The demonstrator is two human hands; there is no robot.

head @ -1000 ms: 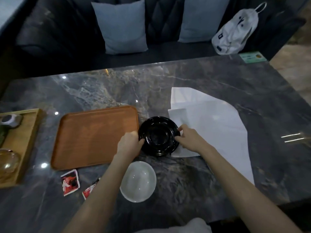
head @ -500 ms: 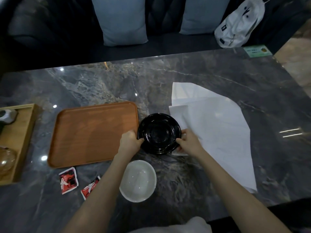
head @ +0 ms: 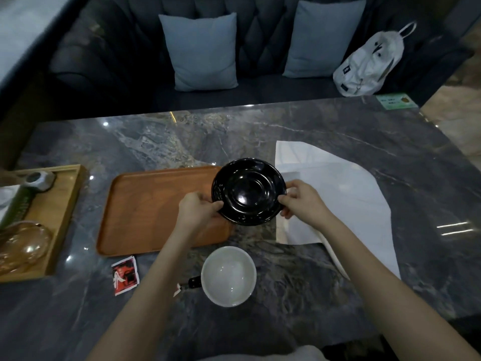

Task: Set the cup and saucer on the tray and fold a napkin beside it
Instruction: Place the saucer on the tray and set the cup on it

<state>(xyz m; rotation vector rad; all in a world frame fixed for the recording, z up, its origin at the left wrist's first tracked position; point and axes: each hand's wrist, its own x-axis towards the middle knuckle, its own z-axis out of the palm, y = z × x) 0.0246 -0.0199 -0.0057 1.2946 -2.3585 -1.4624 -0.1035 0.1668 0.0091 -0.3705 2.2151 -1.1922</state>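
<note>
Both hands, left hand and right hand, grip the black saucer by opposite rims, tray lying just left.

A dark grey marble-pattern table with pale veining fills the lower view; its polished surface carries small bright reflections of overhead lights. Behind the far edge stands a dark tufted sofa. Two light blue cushions lean upright against its backrest: one left of centre, one right of centre. A white bag rests on the seat at the right end. Brown stone-pattern flooring shows beyond the table's right edge. Ambient lighting is dim.
</note>
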